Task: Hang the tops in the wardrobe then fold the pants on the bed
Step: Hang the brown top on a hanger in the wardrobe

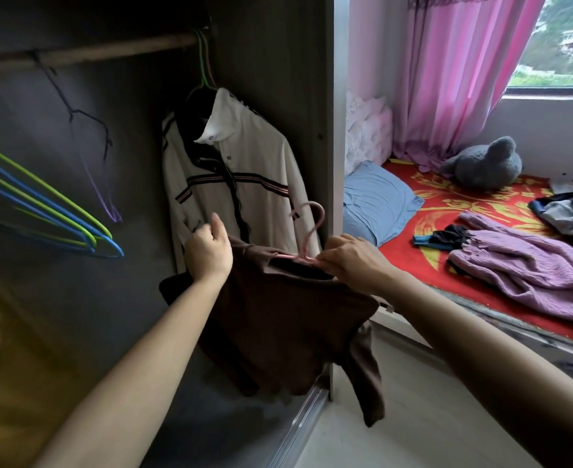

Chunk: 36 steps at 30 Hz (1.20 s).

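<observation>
I hold a dark brown top [288, 325] in front of the open wardrobe. A pink hanger [307, 228] sits in its neck, hook pointing up. My left hand [209, 253] grips the top's left shoulder. My right hand [349, 261] pinches the hanger and collar at the right. A cream shirt [244, 184] with a striped band hangs from the wooden rail [92, 52] at the wardrobe's right end. On the bed [447, 204] lie a purple garment [531, 265] and a dark heap of clothes [569, 207].
Several green and blue empty hangers [52, 211] hang at the left, a bent dark one [85, 126] beside them. The wardrobe's side panel [325, 130] stands between rail and bed. A blue pillow [376, 201], grey plush toy [484, 163] and pink curtain [457, 79] are at the bed.
</observation>
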Tool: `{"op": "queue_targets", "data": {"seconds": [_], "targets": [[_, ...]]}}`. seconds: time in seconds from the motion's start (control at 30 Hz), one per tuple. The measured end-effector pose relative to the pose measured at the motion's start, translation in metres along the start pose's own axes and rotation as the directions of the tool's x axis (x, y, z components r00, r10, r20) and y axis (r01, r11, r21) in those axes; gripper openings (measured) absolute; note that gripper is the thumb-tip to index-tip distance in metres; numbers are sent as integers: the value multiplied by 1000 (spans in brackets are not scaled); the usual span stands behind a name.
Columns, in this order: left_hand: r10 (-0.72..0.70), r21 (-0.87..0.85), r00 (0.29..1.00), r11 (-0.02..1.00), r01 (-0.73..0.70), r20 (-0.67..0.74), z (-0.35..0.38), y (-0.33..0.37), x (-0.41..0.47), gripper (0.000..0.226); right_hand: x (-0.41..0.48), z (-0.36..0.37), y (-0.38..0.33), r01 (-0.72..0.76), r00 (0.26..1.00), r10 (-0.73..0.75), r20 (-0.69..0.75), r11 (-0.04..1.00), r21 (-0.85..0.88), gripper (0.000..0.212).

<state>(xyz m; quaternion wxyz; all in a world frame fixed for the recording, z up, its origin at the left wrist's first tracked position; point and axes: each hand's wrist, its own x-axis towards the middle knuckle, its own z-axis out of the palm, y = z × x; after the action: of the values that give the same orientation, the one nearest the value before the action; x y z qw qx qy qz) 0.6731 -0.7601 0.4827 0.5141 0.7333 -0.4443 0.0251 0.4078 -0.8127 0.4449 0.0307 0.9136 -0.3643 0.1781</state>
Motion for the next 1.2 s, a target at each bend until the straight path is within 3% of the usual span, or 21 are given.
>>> {"op": "queue_targets", "data": {"seconds": [0.1,0.2,0.27,0.33,0.4,0.53,0.73,0.83,1.07,1.2], "targets": [[37,133,999,990,-40,21,-8,-10,6,53,-6,2,12,-62,995,63,73,998,-22,37],[52,257,991,963,-82,124,-13,-24,5,54,5,-7,1,-69,990,85,-110,988,136,42],[-47,284,990,959,8,131,-17,-30,11,51,12,-12,-9,-68,978,107,-180,975,210,43],[-132,265,984,959,96,120,-22,-33,17,48,18,-11,-10,-49,992,66,-104,986,160,37],[-117,242,981,967,78,152,-25,-38,18,49,23,-15,-8,-46,999,49,-14,985,164,32],[-44,51,936,998,28,349,-26,-45,16,40,42,-35,-17,44,984,13,-175,947,317,30],[128,-341,759,931,130,639,-37,-21,8,34,67,-55,-30,79,989,-42,-139,960,270,32],[147,-419,766,891,172,626,-38,-21,11,15,73,-60,-32,72,989,-39,-139,969,237,33],[134,-538,821,811,231,554,-44,-33,31,15,74,-59,-22,-4,989,27,-147,988,154,44],[118,-523,882,837,159,456,-47,-47,56,12,73,-56,-20,-83,996,85,2,972,219,41]]}}
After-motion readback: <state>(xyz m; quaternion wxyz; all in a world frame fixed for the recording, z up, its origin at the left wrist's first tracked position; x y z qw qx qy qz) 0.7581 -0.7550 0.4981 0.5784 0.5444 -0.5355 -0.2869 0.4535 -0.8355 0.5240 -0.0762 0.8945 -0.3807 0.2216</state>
